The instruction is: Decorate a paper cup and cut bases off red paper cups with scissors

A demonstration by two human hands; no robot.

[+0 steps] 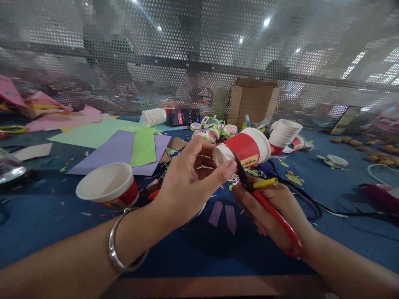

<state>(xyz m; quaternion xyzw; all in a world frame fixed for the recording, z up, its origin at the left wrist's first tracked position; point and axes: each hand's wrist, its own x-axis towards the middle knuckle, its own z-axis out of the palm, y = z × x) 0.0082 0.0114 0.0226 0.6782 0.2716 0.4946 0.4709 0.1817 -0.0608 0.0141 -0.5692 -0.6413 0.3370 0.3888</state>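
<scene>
My left hand (190, 178), with a silver bangle on the wrist, grips a red and white paper cup (246, 147) near its base. The cup is tilted on its side, its rim toward the right. In my right hand (264, 203) is a pair of scissors (271, 216) with red handles and dark blades pointing up at the cup's base. A yellow stick-like piece (264, 183) also shows at that hand's fingers. Two small purple paper strips (230, 219) lie on the table below the hands.
Another paper cup (107, 185) stands at left, near purple (106, 151) and green paper sheets (144, 145). Behind my hands lie a pile of cut cup bases (215, 131), a cup stack (286, 133), a cardboard box (254, 101) and a phone (183, 117). A black cable (343, 214) runs right.
</scene>
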